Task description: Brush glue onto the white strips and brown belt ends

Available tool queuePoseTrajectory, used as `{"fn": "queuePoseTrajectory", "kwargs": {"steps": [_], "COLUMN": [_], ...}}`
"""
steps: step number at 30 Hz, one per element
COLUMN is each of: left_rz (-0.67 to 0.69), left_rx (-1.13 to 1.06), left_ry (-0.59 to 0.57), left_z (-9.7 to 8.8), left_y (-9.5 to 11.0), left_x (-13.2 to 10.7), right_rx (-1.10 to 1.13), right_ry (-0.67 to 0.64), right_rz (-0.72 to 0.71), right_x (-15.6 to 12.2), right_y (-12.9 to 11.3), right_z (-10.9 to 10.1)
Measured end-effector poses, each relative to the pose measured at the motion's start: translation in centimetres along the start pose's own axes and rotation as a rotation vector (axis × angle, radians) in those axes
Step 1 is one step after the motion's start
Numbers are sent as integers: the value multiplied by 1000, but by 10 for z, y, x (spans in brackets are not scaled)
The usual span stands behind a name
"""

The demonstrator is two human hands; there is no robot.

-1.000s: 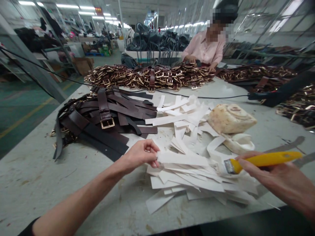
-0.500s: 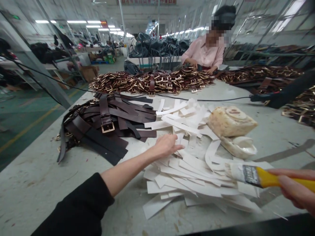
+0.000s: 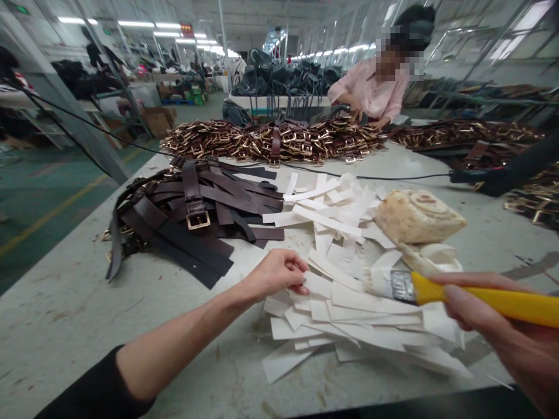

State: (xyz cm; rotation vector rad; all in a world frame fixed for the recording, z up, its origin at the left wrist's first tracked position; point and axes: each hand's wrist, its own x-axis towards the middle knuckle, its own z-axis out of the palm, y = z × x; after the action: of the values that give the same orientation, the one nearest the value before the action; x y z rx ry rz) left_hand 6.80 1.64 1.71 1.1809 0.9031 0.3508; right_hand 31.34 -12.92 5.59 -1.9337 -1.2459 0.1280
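Note:
My left hand (image 3: pixel 282 270) is closed in a pinch at the left end of a white strip (image 3: pixel 321 285), on top of a loose heap of white strips (image 3: pixel 362 331). My right hand (image 3: pixel 493 326) is wrapped round the yellow handle of a paintbrush (image 3: pixel 437 289). Its pale bristles point left, over the far edge of the heap, close to the pinched strip. Beyond the brush stands a cream, crusted container (image 3: pixel 419 216), with a white round opening (image 3: pixel 437 257) facing me. More white strips (image 3: pixel 327 203) lie scattered behind my left hand.
Dark brown leather straps with buckles (image 3: pixel 192 203) lie to the left. A long pile of buckled straps (image 3: pixel 275 142) spans the table's far side, with a black cable (image 3: pixel 393 177) before it. Across the table a person in a pink shirt (image 3: pixel 375 87) handles things. A dark arm-like object (image 3: pixel 510 166) juts in at right.
My left hand has drawn back toward me and closed on the strip's end. The brush in my right hand has moved left and a little away from me, over the heap.

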Motion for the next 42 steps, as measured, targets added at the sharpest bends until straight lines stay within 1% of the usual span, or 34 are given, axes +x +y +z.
{"fn": "queuePoseTrajectory", "kwargs": {"steps": [2, 3, 4, 6, 8, 9, 10, 12, 14, 15, 17, 19, 23, 27, 30, 32, 34, 36, 38, 40, 41, 42], "left_rz": [-39, -49, -54, -67, -82, -91, -97, -98, -86, -75, -56, -40, -4, 41, 93, 152, 238, 330, 407, 470, 505, 524], "left_rx": [-70, -99, -123, -152, -161, -159, -154, -142, -138, -136, -119, -84, -28, 47, 115, 137, 136, 117, 142, 346, 508, 686], "left_ry": [1, -1, -3, -5, -11, -15, -21, -33, -37, -37, -31, -26, -28, 11, 67, 134, 232, 330, 389, 367, 374, 420], "left_z": [-1, -1, -1, -3, -4, -5, -5, -5, -5, -4, -5, -7, -11, -18, -32, -43, -52, -54, -49, -38, -31, -25], "left_y": [-6, -7, -9, -11, -13, -14, -15, -15, -14, -12, -8, -4, 6, 24, 46, 63, 84, 105, 120, 122, 118, 109], "left_x": [-3, -3, -3, -2, -2, -3, -3, -3, -2, -2, -3, -6, -15, -32, -52, -64, -67, -54, -28, 5, 20, 33], "right_rx": [127, 184, 235, 276, 225, 174, 122, 65, 84, 106, 133, 114, 27, 26, 94, 135, 169, 190, 182, 135, 93, 47], "right_ry": [-66, -142, -207, -321, -388, -400, -395, -343, -309, -328, -414, -483, -478, -508, -513, -518, -509, -422, -266, -115, -66, -34], "right_rz": [2, 7, 11, 19, 19, 18, 18, 22, 25, 19, 4, -12, -21, 27, 28, 18, 12, 9, 8, 19, 34, 47], "right_x": [-5, -8, -10, -12, -11, -10, -9, -7, -5, -4, -2, 1, 6, 8, 8, 7, 6, 4, 0, -6, -9, -12], "right_y": [-36, -51, -61, -70, -67, -64, -61, -56, -55, -55, -52, -45, -28, -20, -17, -16, -17, -18, -18, -12, -7, 1], "right_z": [24, 35, 45, 59, 63, 61, 59, 54, 53, 55, 59, 63, 61, 57, 58, 59, 59, 55, 48, 39, 33, 27]}}
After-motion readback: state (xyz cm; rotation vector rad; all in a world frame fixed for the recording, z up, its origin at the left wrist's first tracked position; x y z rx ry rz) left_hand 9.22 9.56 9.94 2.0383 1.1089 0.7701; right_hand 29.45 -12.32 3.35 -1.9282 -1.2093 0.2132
